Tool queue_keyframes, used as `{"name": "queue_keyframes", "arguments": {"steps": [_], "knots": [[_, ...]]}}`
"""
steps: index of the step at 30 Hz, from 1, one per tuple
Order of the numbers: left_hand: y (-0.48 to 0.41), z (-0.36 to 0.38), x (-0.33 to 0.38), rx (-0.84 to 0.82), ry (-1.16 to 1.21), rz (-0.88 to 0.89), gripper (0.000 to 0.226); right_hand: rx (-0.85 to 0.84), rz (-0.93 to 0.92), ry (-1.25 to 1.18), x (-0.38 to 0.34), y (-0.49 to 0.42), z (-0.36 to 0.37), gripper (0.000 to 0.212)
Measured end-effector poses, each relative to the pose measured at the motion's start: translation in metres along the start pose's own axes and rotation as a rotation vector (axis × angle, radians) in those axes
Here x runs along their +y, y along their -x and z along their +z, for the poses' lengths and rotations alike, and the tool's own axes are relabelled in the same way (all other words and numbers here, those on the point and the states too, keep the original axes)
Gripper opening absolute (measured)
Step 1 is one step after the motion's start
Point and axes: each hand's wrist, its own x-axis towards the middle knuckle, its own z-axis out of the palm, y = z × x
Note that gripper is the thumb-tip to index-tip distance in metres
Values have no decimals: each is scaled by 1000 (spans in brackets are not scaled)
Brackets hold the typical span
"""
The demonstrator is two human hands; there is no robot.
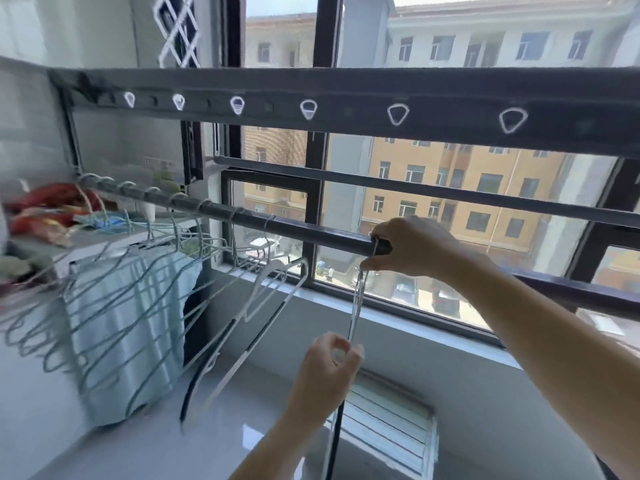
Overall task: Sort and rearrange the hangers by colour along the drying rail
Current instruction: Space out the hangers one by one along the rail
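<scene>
While the right hand point(412, 244) pinches the hook of a white hanger point(356, 306) at the drying rail point(311, 233), the left hand point(329, 362) is curled shut around that hanger's lower frame, at about 6 o'clock from the right hand. The hanger hangs edge-on near the middle of the rail, well apart from the rest. At 9 o'clock along the rail, a bunch of pale blue-green hangers point(114, 306) sits close together, with 2 white hangers point(263, 299) just beside it toward the hands. Judging by this, the sort looks well advanced: blue-green is grouped, white follows, and the held one seems left to join them. Motion blur smears the left group, so its count is unclear; the held hanger's bottom is cut off at the frame edge.
</scene>
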Motion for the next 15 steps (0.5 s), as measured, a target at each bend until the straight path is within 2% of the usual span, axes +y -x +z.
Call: {"name": "queue_keyframes", "arguments": {"steps": [6,15], "knots": [[-5,-36,-18,61,-48,-38,10,48,-32,-46,-31,-31,8,42],[-4,-64,-22,94,-73,-50,11,106,-15,-45,-54,-53,14,42]]}}
